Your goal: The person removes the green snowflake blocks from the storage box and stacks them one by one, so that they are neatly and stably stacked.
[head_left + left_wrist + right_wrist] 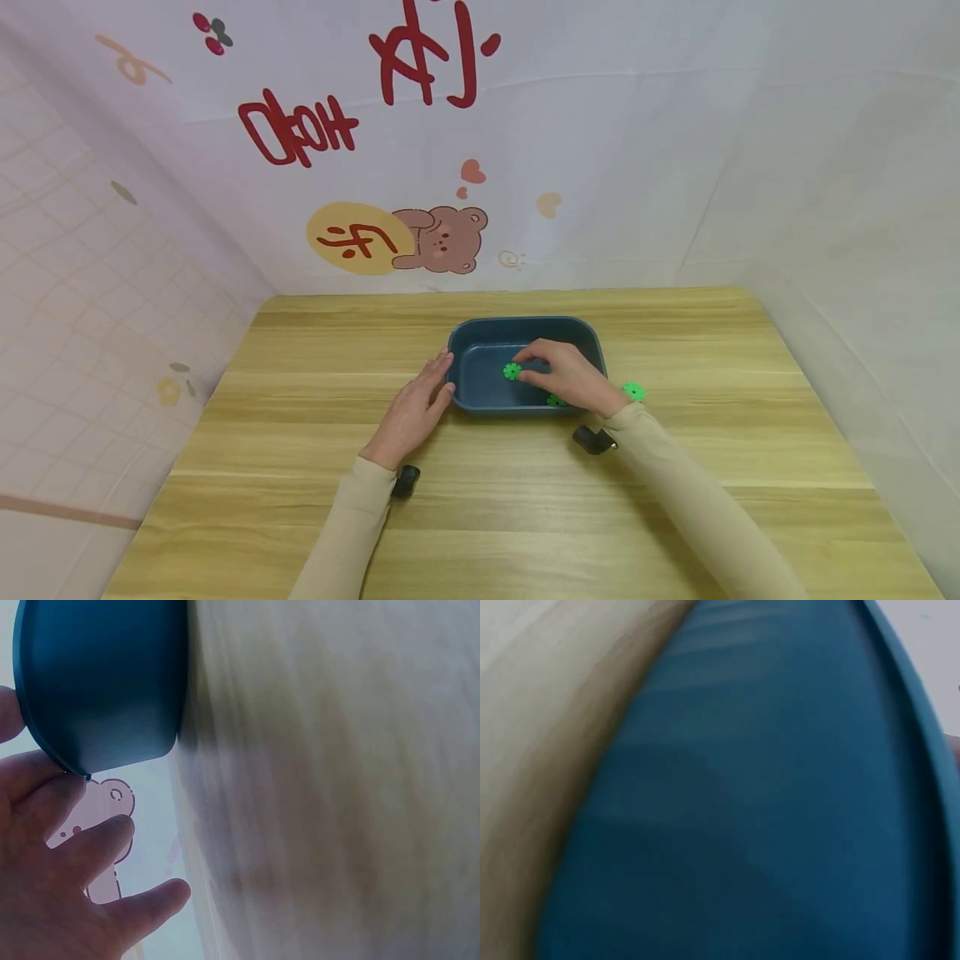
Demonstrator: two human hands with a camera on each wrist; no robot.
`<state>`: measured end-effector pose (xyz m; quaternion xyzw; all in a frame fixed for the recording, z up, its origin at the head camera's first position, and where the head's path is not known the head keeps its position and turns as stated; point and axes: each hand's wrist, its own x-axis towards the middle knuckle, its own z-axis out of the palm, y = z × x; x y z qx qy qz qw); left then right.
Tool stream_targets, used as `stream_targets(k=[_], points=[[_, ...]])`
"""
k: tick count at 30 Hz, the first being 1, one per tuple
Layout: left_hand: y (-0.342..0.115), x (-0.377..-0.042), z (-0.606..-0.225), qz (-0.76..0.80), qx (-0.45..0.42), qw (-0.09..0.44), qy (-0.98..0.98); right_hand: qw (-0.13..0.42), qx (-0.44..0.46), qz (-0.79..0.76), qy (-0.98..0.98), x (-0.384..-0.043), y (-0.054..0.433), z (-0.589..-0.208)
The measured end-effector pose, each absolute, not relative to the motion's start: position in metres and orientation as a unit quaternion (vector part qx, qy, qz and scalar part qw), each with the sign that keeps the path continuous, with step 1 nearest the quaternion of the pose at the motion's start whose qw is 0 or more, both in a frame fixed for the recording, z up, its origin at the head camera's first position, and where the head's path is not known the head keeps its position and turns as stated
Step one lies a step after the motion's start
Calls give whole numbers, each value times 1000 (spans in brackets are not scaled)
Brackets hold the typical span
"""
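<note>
A dark blue rectangular basin (477,373) stands on the wooden table. My left hand (408,414) rests against its left end, fingers spread and nearly straight; in the left wrist view, the fingertips of the hand (60,870) touch the rim of the basin (105,675). My right hand (566,375) reaches over the basin and pinches a green notched interlocking disc (512,372) between thumb and index finger. Another green disc (555,400) lies in the basin below that hand, partly covered. The basin's outer side (765,780) fills the right wrist view, which hides the right fingers.
One more green disc (633,391) is on the table, right of the basin beside the right wrist. A printed white cloth (630,125) hangs behind the table's back edge, with cloth along both sides too. Black wrist cameras (592,440) hang under the wrists.
</note>
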<state>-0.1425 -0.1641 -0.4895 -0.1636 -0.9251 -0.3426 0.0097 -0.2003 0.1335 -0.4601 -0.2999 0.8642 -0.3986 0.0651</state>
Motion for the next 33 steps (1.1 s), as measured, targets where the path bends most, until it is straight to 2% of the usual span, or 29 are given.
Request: stream_targets(k=[10,33], points=[[-164,-143,-487,-345,-167,6,-924,101,-304,-335,886,-210,123,-468],[-165,-142,-488,-350,-170,4,-921,119,-336,-261,897,-217,116,-475]])
